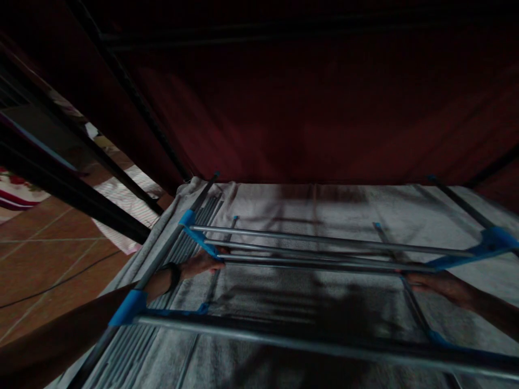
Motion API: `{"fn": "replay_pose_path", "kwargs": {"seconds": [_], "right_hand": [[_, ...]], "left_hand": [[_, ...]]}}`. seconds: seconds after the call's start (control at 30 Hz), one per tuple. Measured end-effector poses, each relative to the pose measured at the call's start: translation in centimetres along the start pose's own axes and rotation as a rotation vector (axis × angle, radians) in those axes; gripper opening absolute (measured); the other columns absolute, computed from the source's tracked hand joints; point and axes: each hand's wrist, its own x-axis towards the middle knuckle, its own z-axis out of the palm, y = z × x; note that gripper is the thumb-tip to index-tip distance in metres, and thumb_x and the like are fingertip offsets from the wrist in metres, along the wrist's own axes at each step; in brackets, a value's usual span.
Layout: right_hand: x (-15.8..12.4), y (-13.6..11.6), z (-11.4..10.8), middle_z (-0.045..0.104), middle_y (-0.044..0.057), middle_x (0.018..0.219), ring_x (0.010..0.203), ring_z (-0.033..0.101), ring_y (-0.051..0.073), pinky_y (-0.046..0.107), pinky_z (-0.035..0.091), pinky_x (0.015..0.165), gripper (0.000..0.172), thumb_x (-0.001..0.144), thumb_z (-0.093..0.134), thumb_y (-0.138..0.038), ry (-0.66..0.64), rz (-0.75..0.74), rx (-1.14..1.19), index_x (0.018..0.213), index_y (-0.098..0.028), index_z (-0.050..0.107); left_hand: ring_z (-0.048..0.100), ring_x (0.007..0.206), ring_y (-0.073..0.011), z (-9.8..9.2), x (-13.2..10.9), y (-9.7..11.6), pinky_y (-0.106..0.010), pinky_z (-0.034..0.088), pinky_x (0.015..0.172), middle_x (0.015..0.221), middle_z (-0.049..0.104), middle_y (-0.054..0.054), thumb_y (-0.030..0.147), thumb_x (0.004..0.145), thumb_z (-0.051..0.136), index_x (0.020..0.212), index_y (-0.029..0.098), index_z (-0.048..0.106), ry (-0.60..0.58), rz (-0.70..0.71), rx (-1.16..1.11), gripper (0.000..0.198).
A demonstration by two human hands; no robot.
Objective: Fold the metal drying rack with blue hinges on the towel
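Observation:
A rack of grey metal tubes [284, 236] with blue plastic joints lies across a pale cloth. My left hand [203, 263], with a dark band on its wrist, reaches through the frame. Its fingers close around the lower end of the left blue joint [198, 235], where a crossbar enters. On the other side my right hand [440, 285] grips the rack near the right end of the lowest crossbar, beside the right blue joint [486, 246]. Its fingertips are partly hidden by the tubes. A thicker front tube [259, 336] runs nearest to me.
Several loose grey tubes [125, 346] lie side by side along the left. Under everything spreads a pale cloth [336, 202]. Dark red fabric [316, 119] hangs behind, with black poles [109, 213] at the left. A thin cable [68, 278] crosses the tiled floor.

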Motion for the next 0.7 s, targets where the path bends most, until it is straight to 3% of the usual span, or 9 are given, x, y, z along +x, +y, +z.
{"fn": "replay_pose_path", "kwargs": {"seconds": [0.23, 0.4, 0.57, 0.7], "right_hand": [[1.8, 1.0, -1.4, 0.069, 0.025, 0.112, 0.113, 0.064, 0.037, 0.048, 0.045, 0.1, 0.027, 0.048, 0.069, -0.051, -0.096, 0.076, 0.081, 0.072, -0.038, 0.068], [2.0, 1.4, -1.7, 0.071, 0.023, 0.105, 0.108, 0.067, 0.034, 0.044, 0.045, 0.1, 0.023, 0.05, 0.072, -0.051, -0.112, 0.085, 0.062, 0.066, -0.036, 0.066], [1.8, 1.0, -1.5, 0.07, 0.022, 0.1, 0.1, 0.068, 0.034, 0.044, 0.047, 0.098, 0.023, 0.048, 0.07, -0.048, -0.081, 0.118, 0.001, 0.065, -0.035, 0.064], [1.8, 1.3, -1.4, 0.071, 0.018, 0.09, 0.096, 0.07, 0.034, 0.046, 0.048, 0.095, 0.015, 0.054, 0.068, -0.045, -0.076, 0.071, -0.024, 0.064, -0.035, 0.063]], "left_hand": [[0.062, 0.093, -0.0252, -0.7, 0.4, -0.4, -0.04, 0.056, 0.083, 0.103, 0.065, -0.007, 0.063, 0.068, 0.062, 0.117, 0.026, 0.064, -0.063, -0.023, -0.018, 0.061], [0.061, 0.086, -0.0241, -0.7, 0.4, -0.8, -0.04, 0.056, 0.081, 0.098, 0.063, -0.005, 0.065, 0.068, 0.063, 0.119, 0.025, 0.064, -0.056, -0.037, -0.079, 0.064], [0.061, 0.089, -0.0244, -0.8, -0.6, 0.6, -0.04, 0.056, 0.079, 0.105, 0.063, -0.007, 0.07, 0.065, 0.063, 0.119, 0.027, 0.063, -0.097, -0.069, -0.06, 0.069], [0.061, 0.09, -0.023, -0.6, -1.1, 1.0, -0.037, 0.056, 0.079, 0.108, 0.063, -0.007, 0.064, 0.073, 0.058, 0.122, 0.027, 0.06, -0.075, -0.061, -0.066, 0.061]]}}
